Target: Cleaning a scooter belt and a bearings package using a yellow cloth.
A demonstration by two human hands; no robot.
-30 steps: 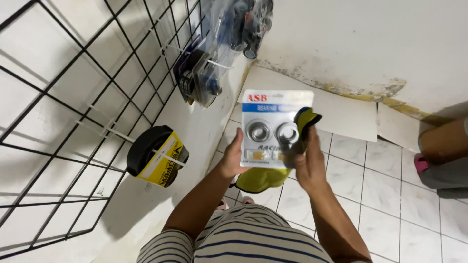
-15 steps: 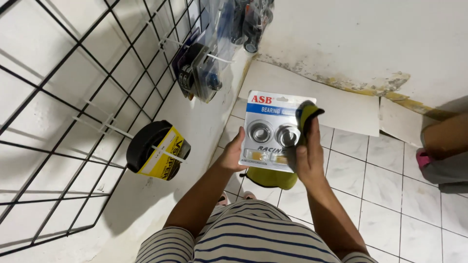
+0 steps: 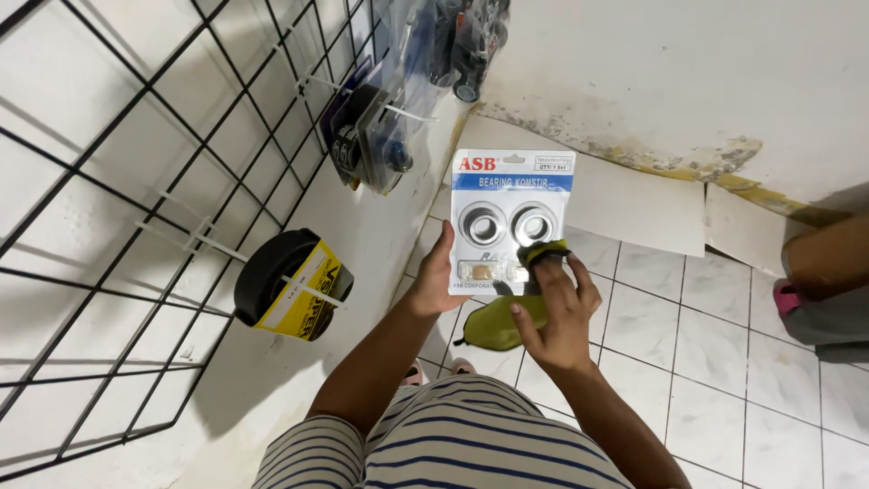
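Observation:
My left hand [image 3: 438, 276] holds a blister pack [image 3: 510, 204] by its lower left edge; the card is white and blue with two round metal bearing rings under clear plastic. My right hand [image 3: 554, 308] grips a yellow-green cloth [image 3: 502, 324] and presses its folded end against the pack's lower right front. The rest of the cloth hangs below the pack. Both forearms reach out over my striped shirt [image 3: 453, 444].
A black wire grid rack [image 3: 118, 181] covers the white wall on the left, with a black tyre in a yellow sleeve [image 3: 288, 285] and several packaged parts [image 3: 380, 136] hung on hooks. White floor tiles [image 3: 706, 362] lie below, with flat white boards [image 3: 634, 204] against the stained wall. Another person's limb [image 3: 824, 258] is at the right.
My right hand with the cloth has slid down the pack's front, from beside the rings to the lower right corner. The pack stays in my left hand.

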